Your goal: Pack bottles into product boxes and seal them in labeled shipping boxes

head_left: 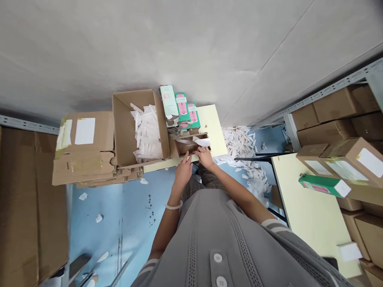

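Observation:
A small open cardboard box [186, 148] stands at the near edge of the cream table [214, 123], with a white packet [202, 141] lying in its right part. My left hand [183, 171] is at the near wall of this box, fingers closed on its front rim. Just to the right, my right hand [205, 158] grips the same rim near the white packet, fingers bent. How far the fingertips reach inside cannot be seen. Behind the box are green-and-pink product boxes [193, 114] and a pale green carton [169, 101].
Left of my hands stands a large carton [123, 133] of white packets [147, 133]. Flattened cardboard [86, 165] is stacked farther left. White scraps [239, 143] cover the floor at right. A second table [308, 215] holds cartons and a green box [323, 186].

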`<state>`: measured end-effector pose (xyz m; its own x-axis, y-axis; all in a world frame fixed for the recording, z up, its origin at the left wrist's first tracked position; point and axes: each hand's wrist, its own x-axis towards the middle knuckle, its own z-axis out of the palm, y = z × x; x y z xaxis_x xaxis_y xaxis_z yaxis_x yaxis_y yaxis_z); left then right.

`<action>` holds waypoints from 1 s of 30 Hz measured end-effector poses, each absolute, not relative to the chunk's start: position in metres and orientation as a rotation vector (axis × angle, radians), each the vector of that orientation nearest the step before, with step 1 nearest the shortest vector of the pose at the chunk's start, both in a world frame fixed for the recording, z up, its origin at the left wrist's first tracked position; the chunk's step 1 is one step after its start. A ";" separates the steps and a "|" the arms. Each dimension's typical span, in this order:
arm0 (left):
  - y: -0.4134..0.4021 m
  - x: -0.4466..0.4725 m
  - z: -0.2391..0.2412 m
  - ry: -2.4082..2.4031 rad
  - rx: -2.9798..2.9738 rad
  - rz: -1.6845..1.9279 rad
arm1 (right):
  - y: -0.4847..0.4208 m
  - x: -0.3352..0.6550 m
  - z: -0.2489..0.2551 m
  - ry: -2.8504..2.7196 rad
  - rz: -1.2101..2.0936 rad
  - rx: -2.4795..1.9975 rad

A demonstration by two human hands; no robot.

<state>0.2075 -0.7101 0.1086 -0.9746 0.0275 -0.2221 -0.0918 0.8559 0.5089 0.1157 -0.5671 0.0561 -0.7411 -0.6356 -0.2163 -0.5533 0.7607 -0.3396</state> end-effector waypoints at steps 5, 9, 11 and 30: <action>-0.728 0.215 0.105 2.724 -0.100 0.716 | -0.568 0.115 0.055 2.636 -0.368 -0.913; -0.735 0.224 0.104 2.713 -0.164 0.750 | -0.567 0.115 0.052 2.632 -0.363 -0.913; -0.735 0.229 0.105 2.714 -0.193 0.777 | -0.567 0.114 0.052 2.627 -0.362 -0.916; -0.708 0.282 0.110 3.046 0.025 0.947 | -0.535 0.197 0.087 2.825 -0.456 -0.713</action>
<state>0.2821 -0.7085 0.1104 -0.9987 0.0007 0.0504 0.0292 0.8238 0.5662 0.1969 -0.5347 0.0868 -0.8656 -0.4887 -0.1091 -0.4295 0.8367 -0.3399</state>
